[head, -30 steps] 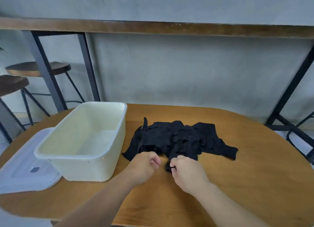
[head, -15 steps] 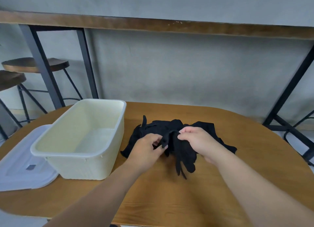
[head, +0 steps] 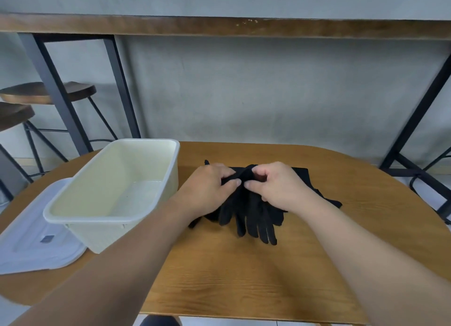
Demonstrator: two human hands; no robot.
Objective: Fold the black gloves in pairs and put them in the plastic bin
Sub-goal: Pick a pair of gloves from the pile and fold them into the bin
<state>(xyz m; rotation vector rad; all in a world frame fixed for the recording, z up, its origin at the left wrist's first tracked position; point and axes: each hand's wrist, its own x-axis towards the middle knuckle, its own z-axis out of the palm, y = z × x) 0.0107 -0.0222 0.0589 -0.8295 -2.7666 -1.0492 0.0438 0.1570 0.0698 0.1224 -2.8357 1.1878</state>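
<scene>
A pile of black gloves [head: 302, 176] lies in the middle of the wooden table [head: 244, 272]. My left hand [head: 207, 189] and my right hand [head: 275, 186] pinch the cuff end of a black glove [head: 253, 215] between them, lifted above the pile. Its fingers hang down toward me and touch the table. A cream plastic bin [head: 156, 203] with nothing in it stands just left of my left hand.
A white lid [head: 31, 242] lies flat left of the bin, partly under it. Two wooden stools [head: 36, 93] and black metal legs of a high counter [head: 63, 101] stand behind the table at the left. A grey wall closes the back.
Both hands have risen from the near edge of the pile, taking a glove with them. The glove now hangs from their grip with its fingers spread down.
</scene>
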